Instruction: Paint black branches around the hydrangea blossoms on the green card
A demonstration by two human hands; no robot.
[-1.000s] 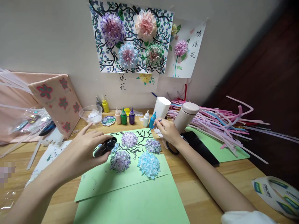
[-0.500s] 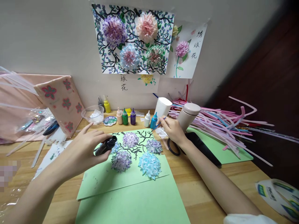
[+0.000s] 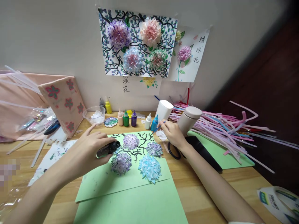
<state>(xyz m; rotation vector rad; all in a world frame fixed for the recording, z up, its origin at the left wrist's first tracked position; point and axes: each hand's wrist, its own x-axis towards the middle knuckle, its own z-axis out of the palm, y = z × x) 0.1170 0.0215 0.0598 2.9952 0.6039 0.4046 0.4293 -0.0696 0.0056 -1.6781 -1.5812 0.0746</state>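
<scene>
My left hand (image 3: 94, 143) is closed around a small black paint bottle (image 3: 108, 149), tilted with its open mouth to the right, above the left part of a green sheet (image 3: 98, 183). My right hand (image 3: 171, 132) pinches a thin blue paintbrush (image 3: 159, 127), its tip near the sheet's top right corner. Black painted branches (image 3: 137, 152) spread over the upper sheet. Ruffled paper flowers sit among and below them: a light purple one (image 3: 130, 141), a darker purple one (image 3: 154, 149), a grey-purple one (image 3: 121, 164) and a blue one (image 3: 149, 168). Another bluish flower is mostly hidden behind the black bottle.
Paint bottles (image 3: 134, 119) stand along the wall beside a palette (image 3: 110, 122) and a clear bowl (image 3: 93, 115). At right are a white cup (image 3: 164, 109), a thermos (image 3: 190, 119), black-handled scissors (image 3: 174, 151), pipe cleaners (image 3: 224, 130) and a tape roll (image 3: 277, 203). A flower picture (image 3: 137, 43) hangs above.
The black bottle has shifted slightly right and down over the sheet, its mouth turned more toward the right. My right hand keeps the brush near the sheet's corner. The view has tilted slightly up.
</scene>
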